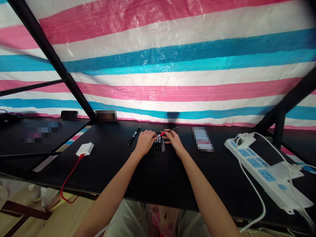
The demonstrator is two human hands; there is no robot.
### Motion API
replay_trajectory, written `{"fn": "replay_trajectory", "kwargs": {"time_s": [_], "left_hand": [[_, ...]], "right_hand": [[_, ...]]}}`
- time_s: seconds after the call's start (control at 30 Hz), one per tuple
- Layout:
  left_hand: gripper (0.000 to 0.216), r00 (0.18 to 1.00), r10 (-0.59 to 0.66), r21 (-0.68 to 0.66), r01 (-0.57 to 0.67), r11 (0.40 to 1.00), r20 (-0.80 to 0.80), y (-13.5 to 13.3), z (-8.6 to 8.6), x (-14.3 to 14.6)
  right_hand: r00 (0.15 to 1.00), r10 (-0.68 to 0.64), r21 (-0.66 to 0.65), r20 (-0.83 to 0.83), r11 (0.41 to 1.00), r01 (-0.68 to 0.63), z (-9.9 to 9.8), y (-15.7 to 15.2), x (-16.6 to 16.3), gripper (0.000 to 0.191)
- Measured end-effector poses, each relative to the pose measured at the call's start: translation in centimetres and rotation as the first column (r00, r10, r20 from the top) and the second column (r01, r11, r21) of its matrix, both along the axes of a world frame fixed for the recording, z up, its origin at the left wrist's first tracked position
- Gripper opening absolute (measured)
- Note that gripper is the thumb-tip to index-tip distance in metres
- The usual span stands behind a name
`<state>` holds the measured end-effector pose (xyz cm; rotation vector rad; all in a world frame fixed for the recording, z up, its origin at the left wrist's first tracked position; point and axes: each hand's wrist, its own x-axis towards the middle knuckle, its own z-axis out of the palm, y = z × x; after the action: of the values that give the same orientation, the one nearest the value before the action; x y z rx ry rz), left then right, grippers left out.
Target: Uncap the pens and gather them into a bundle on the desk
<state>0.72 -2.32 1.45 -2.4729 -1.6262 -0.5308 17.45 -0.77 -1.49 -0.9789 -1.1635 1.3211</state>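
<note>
A: What does the head view show?
B: Fingers of the left hand (145, 143) and right hand (175, 141) both pinching a red-and-black pen (162, 134).
A: Where?
B: Over clustered black pens (158, 146) on the worktop (160, 177).

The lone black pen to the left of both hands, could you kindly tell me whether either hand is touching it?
No, the black pen lies on the table, apart from the left hand and the right hand.

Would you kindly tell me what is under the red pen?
Dark pens lie side by side under the red pen; whatever it and the left hand cover is hidden.
</note>
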Motion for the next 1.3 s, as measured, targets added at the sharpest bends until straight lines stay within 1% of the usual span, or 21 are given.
{"fn": "replay_trajectory", "kwargs": {"time_s": [0.07, 0.13, 0.2, 0.23, 0.27, 0.3, 0.37, 0.4, 0.43, 0.47, 0.6, 0.67, 0.73, 0.8, 0.83, 0.87, 0.93, 1.03, 1.1, 1.2, 1.3], "left_hand": [[0.023, 0.998, 0.028, 0.020, -0.029, 0.999, 0.057, 0.2, 0.0, -0.2], [0.025, 0.991, 0.080, 0.039, -0.085, 0.996, 0.112, 0.4, 0.1, -0.6], [0.026, 0.979, 0.152, 0.039, -0.159, 0.987, 0.139, 0.6, 0.2, -1.1], [0.027, 0.971, 0.194, 0.035, -0.201, 0.979, 0.137, 0.7, 0.2, -1.4], [0.027, 0.964, 0.234, 0.033, -0.240, 0.970, 0.123, 0.8, 0.2, -1.8], [0.026, 0.958, 0.270, 0.037, -0.275, 0.961, 0.101, 0.9, 0.2, -2.1], [0.025, 0.946, 0.322, 0.061, -0.324, 0.944, 0.042, 1.1, -0.1, -2.8], [0.024, 0.939, 0.342, 0.075, -0.342, 0.937, 0.014, 1.2, -0.3, -3.2], [0.024, 0.933, 0.360, 0.080, -0.358, 0.930, -0.012, 1.3, -0.5, -3.5], [0.024, 0.924, 0.380, 0.076, -0.377, 0.923, -0.034, 1.3, -0.7, -3.9], [0.024, 0.875, 0.477, 0.023, -0.477, 0.879, -0.081, 1.5, -1.3, -4.8], [0.023, 0.847, 0.525, 0.021, -0.525, 0.851, -0.085, 1.5, -1.5, -4.9], [0.023, 0.829, 0.552, 0.033, -0.552, 0.833, -0.094, 1.5, -1.6, -4.8], [0.022, 0.827, 0.551, 0.056, -0.549, 0.834, -0.107, 1.6, -1.6, -4.4], [0.021, 0.835, 0.540, 0.072, -0.535, 0.842, -0.109, 1.6, -1.6, -4.1], [0.020, 0.849, 0.518, 0.085, -0.511, 0.855, -0.106, 1.5, -1.6, -3.7], [0.019, 0.889, 0.449, 0.090, -0.442, 0.892, -0.084, 1.4, -1.6, -2.7], [0.023, 0.950, 0.308, 0.035, -0.307, 0.951, -0.042, 1.0, -1.7, -1.1], [0.029, 0.972, 0.229, -0.024, -0.230, 0.973, -0.046, 0.8, -1.9, -0.3], [0.033, 0.983, 0.165, -0.096, -0.173, 0.980, -0.085, 0.5, -2.3, 0.3], [0.030, 0.982, 0.157, -0.129, -0.170, 0.977, -0.107, 0.6, -2.3, 0.1]], "right_hand": [[0.997, 0.075, 0.009, 0.010, 0.997, -0.075, 0.2, -0.2, -0.4, 0.039], [0.994, 0.098, 0.019, 0.049, 0.995, -0.099, 0.2, -0.2, -0.5, 0.042], [0.983, 0.056, 0.045, 0.176, 0.997, -0.065, 0.2, -0.2, -0.3, 0.040], [0.961, 0.001, 0.071, 0.277, 0.997, -0.022, 0.2, -0.2, -0.1, 0.036], [0.916, -0.070, 0.103, 0.395, 0.994, 0.031, 0.3, -0.3, 0.2, 0.032], [0.845, -0.145, 0.141, 0.515, 0.986, 0.083, 0.3, -0.3, 0.4, 0.028], [0.669, -0.250, 0.203, 0.699, 0.968, 0.150, 0.5, -0.6, 0.8, 0.020], [0.598, -0.273, 0.218, 0.754, 0.962, 0.164, 0.7, -0.7, 0.9, 0.018], [0.548, -0.278, 0.222, 0.789, 0.961, 0.168, 0.8, -0.9, 1.0, 0.017], [0.519, -0.272, 0.220, 0.810, 0.962, 0.161, 0.9, -1.1, 1.0, 0.016], [0.477, -0.259, 0.235, 0.840, 0.966, 0.110, 0.9, -1.4, 0.7, 0.016], [0.485, -0.245, 0.234, 0.840, 0.969, 0.083, 0.8, -1.4, 0.5, 0.016], [0.515, -0.203, 0.204, 0.833, 0.977, 0.054, 0.8, -1.4, 0.4, 0.016], [0.528, -0.170, 0.175, 0.832, 0.984, 0.042, 0.8, -1.4, 0.2, 0.017], [0.511, -0.171, 0.171, 0.842, 0.984, 0.048, 0.7, -1.5, 0.2, 0.018], [0.478, -0.182, 0.173, 0.859, 0.983, 0.063, 0.7, -1.5, 0.2, 0.018], [0.382, -0.208, 0.186, 0.900, 0.978, 0.093, 0.7, -1.7, 0.1, 0.018], [0.253, -0.202, 0.186, 0.946, 0.979, 0.085, 0.6, -1.8, -0.1, 0.018], [0.202, -0.187, 0.177, 0.961, 0.982, 0.066, 0.6, -1.9, -0.3, 0.015], [0.157, -0.184, 0.177, 0.970, 0.982, 0.060, 0.7, -2.0, -0.5, 0.013], [0.137, -0.191, 0.184, 0.972, 0.981, 0.058, 0.8, -2.1, -0.6, 0.013]]}}
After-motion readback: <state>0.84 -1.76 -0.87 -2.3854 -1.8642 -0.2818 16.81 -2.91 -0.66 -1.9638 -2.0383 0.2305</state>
